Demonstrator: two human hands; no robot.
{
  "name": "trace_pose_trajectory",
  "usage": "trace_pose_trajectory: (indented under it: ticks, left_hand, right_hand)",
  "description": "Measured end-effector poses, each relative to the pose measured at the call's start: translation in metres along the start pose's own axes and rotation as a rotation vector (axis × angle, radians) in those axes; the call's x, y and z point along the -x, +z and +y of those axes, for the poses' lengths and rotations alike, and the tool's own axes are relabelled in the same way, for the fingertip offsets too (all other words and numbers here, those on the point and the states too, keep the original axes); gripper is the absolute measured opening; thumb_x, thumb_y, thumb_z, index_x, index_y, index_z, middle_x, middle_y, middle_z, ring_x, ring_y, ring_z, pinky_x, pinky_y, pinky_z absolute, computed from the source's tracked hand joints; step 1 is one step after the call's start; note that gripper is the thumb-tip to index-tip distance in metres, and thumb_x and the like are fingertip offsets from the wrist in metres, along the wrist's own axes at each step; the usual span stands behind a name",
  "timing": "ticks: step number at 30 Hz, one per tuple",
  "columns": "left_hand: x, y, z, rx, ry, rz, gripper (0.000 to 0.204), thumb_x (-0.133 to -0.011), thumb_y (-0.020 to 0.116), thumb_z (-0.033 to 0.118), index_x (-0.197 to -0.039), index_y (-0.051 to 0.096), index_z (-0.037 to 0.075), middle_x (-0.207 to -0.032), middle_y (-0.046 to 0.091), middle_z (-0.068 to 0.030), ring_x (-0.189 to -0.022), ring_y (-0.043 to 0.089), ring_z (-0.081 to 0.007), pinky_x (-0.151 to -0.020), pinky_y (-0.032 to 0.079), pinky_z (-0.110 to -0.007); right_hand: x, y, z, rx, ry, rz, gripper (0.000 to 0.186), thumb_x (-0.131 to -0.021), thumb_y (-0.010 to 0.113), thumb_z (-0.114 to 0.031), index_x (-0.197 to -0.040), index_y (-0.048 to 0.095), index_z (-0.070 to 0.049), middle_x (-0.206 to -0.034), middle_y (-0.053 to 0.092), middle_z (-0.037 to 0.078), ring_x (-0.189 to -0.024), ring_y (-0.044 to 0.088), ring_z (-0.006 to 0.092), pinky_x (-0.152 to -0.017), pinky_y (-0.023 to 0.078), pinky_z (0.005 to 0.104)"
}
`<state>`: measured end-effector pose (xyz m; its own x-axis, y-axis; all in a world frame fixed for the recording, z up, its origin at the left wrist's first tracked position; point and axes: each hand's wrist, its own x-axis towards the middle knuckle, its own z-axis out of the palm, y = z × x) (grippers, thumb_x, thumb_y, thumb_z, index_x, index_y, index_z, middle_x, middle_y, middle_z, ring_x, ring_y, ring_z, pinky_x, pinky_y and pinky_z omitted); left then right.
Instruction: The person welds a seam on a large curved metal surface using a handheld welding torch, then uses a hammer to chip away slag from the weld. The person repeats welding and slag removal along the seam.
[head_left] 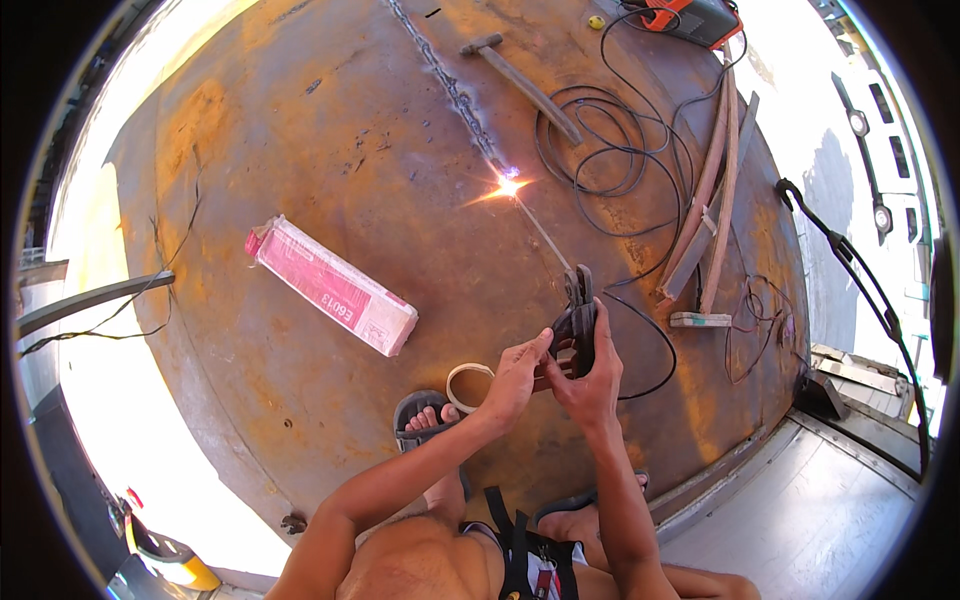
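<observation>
A broad, rust-stained steel plate, curved by the fisheye lens, spreads under bright sunlight that falls on the pale ground beyond its edges. Near its middle the person grasps a black electrode holder in both hands: the right hand is wrapped around the handle, and the left hand grips it from the left side. A thin welding electrode slants up and away from the jaws to a glaring arc at the near end of a rough weld seam; the glare probably hides the electrode's tip. Right of the seam lies a hammer, its handle pointing toward a loose coil of black cable. Farther off stands an orange-and-black welding machine. Left of the hands lies a pink-and-white electrode box, and a pale ring rests just beside the sandalled left foot.
</observation>
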<state>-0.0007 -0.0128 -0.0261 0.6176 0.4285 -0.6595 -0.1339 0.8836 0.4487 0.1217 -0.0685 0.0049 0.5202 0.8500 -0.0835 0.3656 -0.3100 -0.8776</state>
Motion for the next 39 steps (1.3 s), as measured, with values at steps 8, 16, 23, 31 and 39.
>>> trace_pose_trajectory:
  ticks: [8,16,23,31,39]
  left_hand:
    - [0.004,0.007,0.005,-0.002,-0.002,0.037,0.045,-0.111,0.055,0.046,-0.119,0.07,0.004,-0.098,0.068,-0.0006,-0.097,0.069,-0.013,-0.088,0.058,-0.032]
    - [0.007,0.006,0.0,-0.057,0.036,0.009,0.043,-0.11,0.058,0.046,-0.094,0.066,0.007,-0.082,0.056,0.0033,-0.077,0.057,-0.0075,-0.078,0.054,-0.028]
    - [0.012,0.015,0.008,-0.031,0.029,0.058,0.044,-0.109,0.058,0.047,-0.095,0.066,0.007,-0.083,0.06,0.0012,-0.079,0.061,-0.0099,-0.08,0.056,-0.03]
    - [0.006,0.009,0.006,-0.015,-0.009,0.131,0.043,-0.108,0.06,0.045,-0.088,0.063,0.008,-0.085,0.064,-0.0033,-0.086,0.069,-0.017,-0.077,0.06,-0.035]
    - [0.005,0.003,0.001,-0.022,-0.013,0.107,0.042,-0.109,0.058,0.048,-0.104,0.069,0.007,-0.08,0.058,0.0025,-0.078,0.061,-0.0103,-0.079,0.057,-0.033]
  right_hand:
    - [0.001,0.0,0.002,0.017,0.004,0.013,0.095,-0.081,0.088,-0.011,-0.159,0.035,0.003,-0.111,0.072,0.016,-0.091,0.076,0.0227,-0.07,0.063,0.0342]
    - [0.008,-0.001,0.0,-0.005,-0.034,0.078,0.096,-0.08,0.087,-0.01,-0.159,0.034,0.004,-0.11,0.072,0.016,-0.083,0.077,0.022,-0.065,0.064,0.0335]
    - [0.006,-0.003,-0.003,0.037,-0.043,0.059,0.095,-0.081,0.087,-0.011,-0.159,0.035,0.004,-0.111,0.072,0.016,-0.085,0.077,0.0229,-0.065,0.064,0.0337]
    - [0.004,0.0,0.005,0.104,-0.052,0.03,0.094,-0.082,0.088,-0.017,-0.158,0.037,0.004,-0.111,0.072,0.017,-0.092,0.076,0.0271,-0.072,0.062,0.0372]
    - [0.003,0.002,-0.003,0.05,0.003,0.013,0.095,-0.081,0.089,-0.018,-0.158,0.037,0.003,-0.111,0.072,0.017,-0.088,0.076,0.026,-0.071,0.062,0.0365]
